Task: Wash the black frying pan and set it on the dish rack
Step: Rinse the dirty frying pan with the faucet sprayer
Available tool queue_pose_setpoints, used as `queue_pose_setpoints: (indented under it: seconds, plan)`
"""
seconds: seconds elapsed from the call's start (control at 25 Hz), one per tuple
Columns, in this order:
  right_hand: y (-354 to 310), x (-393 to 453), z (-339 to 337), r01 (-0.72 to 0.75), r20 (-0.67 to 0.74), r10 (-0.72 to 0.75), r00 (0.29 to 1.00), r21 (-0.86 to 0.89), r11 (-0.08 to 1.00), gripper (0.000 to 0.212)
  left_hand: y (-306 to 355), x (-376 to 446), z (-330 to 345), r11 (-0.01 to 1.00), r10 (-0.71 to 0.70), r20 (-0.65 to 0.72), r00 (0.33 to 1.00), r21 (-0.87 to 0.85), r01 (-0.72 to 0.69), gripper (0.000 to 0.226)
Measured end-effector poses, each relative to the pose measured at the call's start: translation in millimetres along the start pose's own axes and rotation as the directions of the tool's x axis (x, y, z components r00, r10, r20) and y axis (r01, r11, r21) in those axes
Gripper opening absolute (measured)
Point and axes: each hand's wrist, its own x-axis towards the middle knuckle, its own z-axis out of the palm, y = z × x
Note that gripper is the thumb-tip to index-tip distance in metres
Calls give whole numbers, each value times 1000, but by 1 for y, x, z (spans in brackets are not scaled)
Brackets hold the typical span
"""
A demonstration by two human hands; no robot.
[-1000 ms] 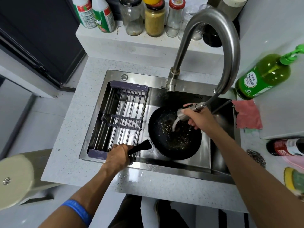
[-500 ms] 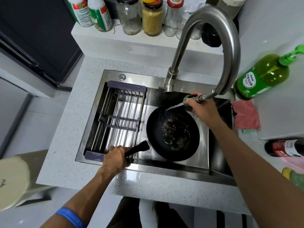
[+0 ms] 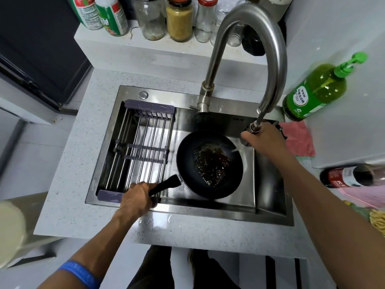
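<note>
While water hits the frying pan (image 3: 209, 163) (greasy): left hand (image 3: 136, 198) gripping handle, right hand (image 3: 263, 140) around sprayer (image 3: 253, 128).

No label is legible (all blurred).

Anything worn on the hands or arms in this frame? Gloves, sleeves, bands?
No gloves: both the left hand and the right hand are bare. No sleeves show on either forearm. The only item worn is a blue wristband on the left arm, a plain smooth band with no marking legible. No rings or watch can be seen.
</note>
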Motion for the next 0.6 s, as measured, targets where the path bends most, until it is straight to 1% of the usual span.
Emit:
queue_pose_setpoints:
  seconds: [0.16,0.28,0.36,0.44,0.48,0.52,0.6]
  plan:
    - [4,-16,-2,-19,49,22,999,-69,997,32,3,-2,-2,1000,13,-13,1000,18,-13,37]
    - [9,-24,1,-22,107,27,994,-45,999,34,3,-4,-1,1000,8,-10,1000,-22,-8,35]
    - [9,-28,6,-36,149,30,988,40,999,35,3,-4,-1,998,-9,-15,1000,-67,8,28]
    - [-1,-33,16,-57,207,14,978,205,977,38,4,-5,-1,998,-13,-16,1000,-63,12,25]
    - [-9,-34,23,-73,234,4,972,286,955,39,4,-5,-1,999,-12,-17,1000,-51,12,27]
    - [-18,-33,31,-81,242,-4,970,341,936,39,4,-6,-1,999,-8,-19,1000,-48,7,29]
    - [-31,-25,39,-87,190,11,982,394,915,39,4,-5,-1,999,6,-11,1000,-45,-6,34]
